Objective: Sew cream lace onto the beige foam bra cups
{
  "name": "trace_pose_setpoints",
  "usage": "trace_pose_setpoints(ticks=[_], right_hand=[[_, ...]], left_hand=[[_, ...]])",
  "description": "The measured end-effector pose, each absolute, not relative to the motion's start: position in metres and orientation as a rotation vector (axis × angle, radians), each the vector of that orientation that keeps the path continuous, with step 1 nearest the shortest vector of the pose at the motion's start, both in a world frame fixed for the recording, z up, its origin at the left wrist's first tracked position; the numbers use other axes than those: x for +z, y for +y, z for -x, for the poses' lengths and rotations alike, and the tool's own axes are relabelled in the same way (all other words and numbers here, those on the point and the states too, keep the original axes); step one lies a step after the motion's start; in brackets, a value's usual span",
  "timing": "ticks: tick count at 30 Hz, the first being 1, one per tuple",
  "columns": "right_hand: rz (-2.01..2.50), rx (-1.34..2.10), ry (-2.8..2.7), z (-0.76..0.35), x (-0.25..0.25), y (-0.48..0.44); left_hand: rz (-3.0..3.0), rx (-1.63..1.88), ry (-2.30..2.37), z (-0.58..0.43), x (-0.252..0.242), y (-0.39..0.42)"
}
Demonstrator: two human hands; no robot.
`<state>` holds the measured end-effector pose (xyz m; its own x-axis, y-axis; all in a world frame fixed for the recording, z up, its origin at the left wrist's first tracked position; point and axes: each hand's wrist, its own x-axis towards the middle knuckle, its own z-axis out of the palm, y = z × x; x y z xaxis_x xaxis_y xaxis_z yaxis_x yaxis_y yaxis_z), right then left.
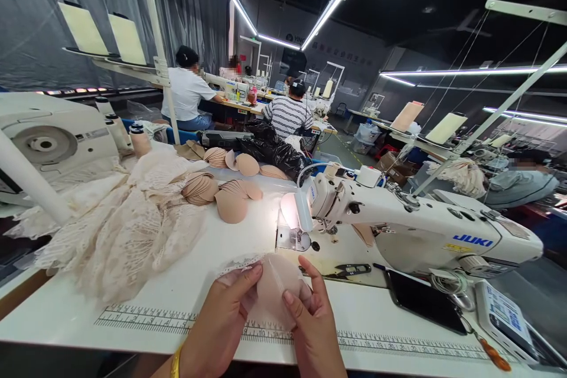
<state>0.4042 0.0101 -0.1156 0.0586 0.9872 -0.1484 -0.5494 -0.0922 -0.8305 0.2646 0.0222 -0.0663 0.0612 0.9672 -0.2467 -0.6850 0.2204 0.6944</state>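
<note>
A beige bra cup (pixel 277 283) with sheer, lace-edged fabric over it is held up between my two hands, near the front of the white table. My left hand (pixel 228 307) pinches its left side, thumb on top, and wears a gold bracelet. On the right side, my right hand (pixel 312 313) presses its thumb on the cup's lower edge, with the index finger raised; other fingers are behind it. Just beyond stands the lit needle area of a white sewing machine (pixel 425 224). Thread snips (pixel 354 269) lie by the machine bed, right of my right hand.
Lace fabric (pixel 128 236) is heaped at left, beside stacked beige cups (pixel 233 207). A printed ruler (pixel 376 341) runs along the front edge. A black phone (pixel 420 301) and a control box (pixel 505 319) sit at right. Co-workers (pixel 287 115) sit at machines beyond black plastic bags (pixel 279 153).
</note>
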Motion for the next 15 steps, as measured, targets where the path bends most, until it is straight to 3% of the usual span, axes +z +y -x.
trace_pose_setpoints(ticks=[15], right_hand=[[0.975,1.372,-0.959,-0.436,-0.129,0.014]], left_hand=[[-0.565,1.106,0.757,-0.267,-0.051,0.048]])
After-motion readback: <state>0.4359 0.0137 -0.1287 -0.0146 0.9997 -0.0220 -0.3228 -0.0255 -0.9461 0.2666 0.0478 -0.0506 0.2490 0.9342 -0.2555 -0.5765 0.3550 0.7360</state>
